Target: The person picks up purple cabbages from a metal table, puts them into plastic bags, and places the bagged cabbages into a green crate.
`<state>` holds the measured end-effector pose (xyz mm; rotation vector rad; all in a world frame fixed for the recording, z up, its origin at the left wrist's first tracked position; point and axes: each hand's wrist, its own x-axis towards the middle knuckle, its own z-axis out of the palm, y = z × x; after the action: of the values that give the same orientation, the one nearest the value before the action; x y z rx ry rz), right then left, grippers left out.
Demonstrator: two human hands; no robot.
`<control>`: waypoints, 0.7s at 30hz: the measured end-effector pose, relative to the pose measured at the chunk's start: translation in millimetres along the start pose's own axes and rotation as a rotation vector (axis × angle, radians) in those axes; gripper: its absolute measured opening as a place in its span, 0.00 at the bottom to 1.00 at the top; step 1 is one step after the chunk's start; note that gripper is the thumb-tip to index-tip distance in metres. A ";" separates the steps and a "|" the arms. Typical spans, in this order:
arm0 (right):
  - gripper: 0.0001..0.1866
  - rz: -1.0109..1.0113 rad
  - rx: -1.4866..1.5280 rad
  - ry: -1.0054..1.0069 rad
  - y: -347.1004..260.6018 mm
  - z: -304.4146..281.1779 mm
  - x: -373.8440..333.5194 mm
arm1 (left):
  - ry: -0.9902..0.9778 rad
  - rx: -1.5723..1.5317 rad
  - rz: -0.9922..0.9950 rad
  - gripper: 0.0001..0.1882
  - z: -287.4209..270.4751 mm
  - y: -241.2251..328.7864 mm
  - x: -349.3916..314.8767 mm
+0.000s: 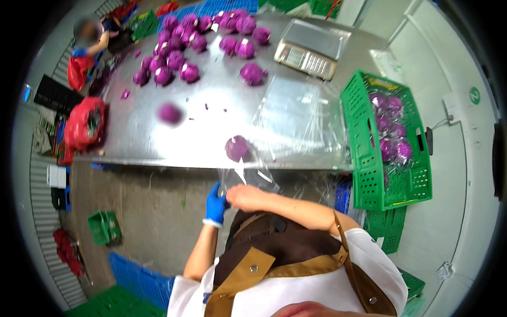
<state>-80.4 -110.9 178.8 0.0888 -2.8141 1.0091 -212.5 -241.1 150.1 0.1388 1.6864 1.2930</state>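
Just past the table's near edge, both my hands are close together at the gathered end of a clear plastic bag [252,173]. My left hand [215,205], in a blue glove, is closed on the bag. My bare right hand [248,198] grips it alongside, fingers curled. At the bag's far end a purple cabbage [237,148] rests on the table edge; I cannot tell whether it is fully inside. Farther left a second cabbage [170,113] looks smeared by motion. Flat clear bags [296,113] lie stacked to the right on the steel table [211,134].
Several loose purple cabbages [176,59] are spread over the far left of the table. A weighing scale [311,47] stands at the back right. Bagged cabbages sit in a green crate [364,182] on the right. A red bag [84,124] and another person [97,42] are at left.
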 end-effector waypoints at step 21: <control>0.29 0.132 -0.563 0.101 56.0 -63.8 -85.6 | -0.093 1.324 1.140 0.31 -19.4 54.9 15.6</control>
<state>5.9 -26.7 178.6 -0.2075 -2.9166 0.2000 -258.7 -221.5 183.3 2.1015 2.1571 0.5461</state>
